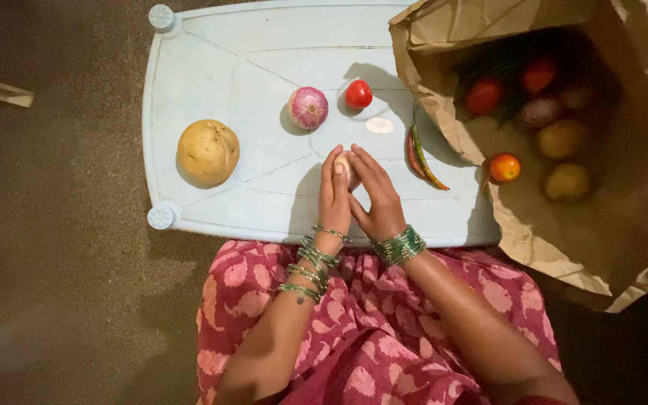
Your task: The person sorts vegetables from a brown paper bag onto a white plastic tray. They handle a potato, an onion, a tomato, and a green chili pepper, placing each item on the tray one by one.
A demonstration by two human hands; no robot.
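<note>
Two hands met over a pale blue plastic table (189, 67), the left hand (334, 196) and the right hand (375, 196) both closed around a small pale bulb (345, 166), seemingly garlic, held just above the tabletop near its front edge. Ahead of them lay a purple onion (308, 108), a red tomato (358, 94), a small white piece (379, 125) and two chillies (420, 156), with a potato (208, 153) well to the left. A torn brown paper bag (549, 247) gaped open at the right, an orange tomato (504, 167) sitting at its ragged mouth. That tomato looked likely to roll out if the bag were nudged; the round onion and tomato could roll off the smooth top; and the bulb, pinched between fingertips, might slip toward the lap.
</note>
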